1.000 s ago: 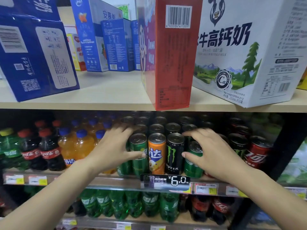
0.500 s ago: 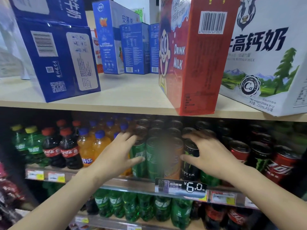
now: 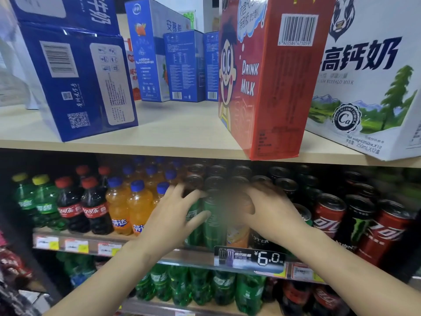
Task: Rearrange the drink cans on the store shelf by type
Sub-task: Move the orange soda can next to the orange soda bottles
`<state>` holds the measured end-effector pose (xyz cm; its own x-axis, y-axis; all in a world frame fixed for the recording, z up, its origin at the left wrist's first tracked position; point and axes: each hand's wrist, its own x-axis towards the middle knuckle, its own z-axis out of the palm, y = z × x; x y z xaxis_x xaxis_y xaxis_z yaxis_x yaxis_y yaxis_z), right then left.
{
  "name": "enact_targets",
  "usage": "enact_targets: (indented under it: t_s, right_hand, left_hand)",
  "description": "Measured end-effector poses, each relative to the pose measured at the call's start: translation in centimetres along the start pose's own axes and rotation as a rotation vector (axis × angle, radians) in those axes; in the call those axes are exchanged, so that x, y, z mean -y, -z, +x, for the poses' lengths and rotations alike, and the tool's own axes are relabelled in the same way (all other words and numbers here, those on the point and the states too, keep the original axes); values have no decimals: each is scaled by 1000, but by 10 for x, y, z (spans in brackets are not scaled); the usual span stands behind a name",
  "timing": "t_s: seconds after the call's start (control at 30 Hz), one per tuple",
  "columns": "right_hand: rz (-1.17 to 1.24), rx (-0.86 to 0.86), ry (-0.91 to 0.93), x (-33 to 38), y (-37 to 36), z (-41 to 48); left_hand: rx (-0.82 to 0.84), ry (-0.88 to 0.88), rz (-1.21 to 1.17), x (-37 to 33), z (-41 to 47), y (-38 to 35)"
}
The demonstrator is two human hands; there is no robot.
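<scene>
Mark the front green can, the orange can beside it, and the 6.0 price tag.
Front green can (image 3: 213,224): head view, middle of its side.
Orange can (image 3: 238,234): head view, lower label.
6.0 price tag (image 3: 268,258): head view, the digits.

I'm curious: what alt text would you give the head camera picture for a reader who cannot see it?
Two bare hands reach into a store shelf of drink cans: the left hand rests on a green can, the right hand covers an orange can beside it. Red cans stand to the right, soda bottles to the left, milk cartons above.
</scene>
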<state>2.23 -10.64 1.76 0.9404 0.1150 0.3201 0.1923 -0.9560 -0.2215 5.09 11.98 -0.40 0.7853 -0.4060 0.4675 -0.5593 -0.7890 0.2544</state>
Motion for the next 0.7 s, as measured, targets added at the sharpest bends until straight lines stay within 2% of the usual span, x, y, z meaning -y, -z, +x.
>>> enact_targets:
  t_s: [0.53, 0.7]
  right_hand:
    - [81, -101, 11, 1, -1, -12]
    - [99, -131, 20, 0, 0, -13]
  left_hand:
    - [-15, -2, 43, -7, -15, -12]
    - [-82, 120, -27, -7, -26, -12]
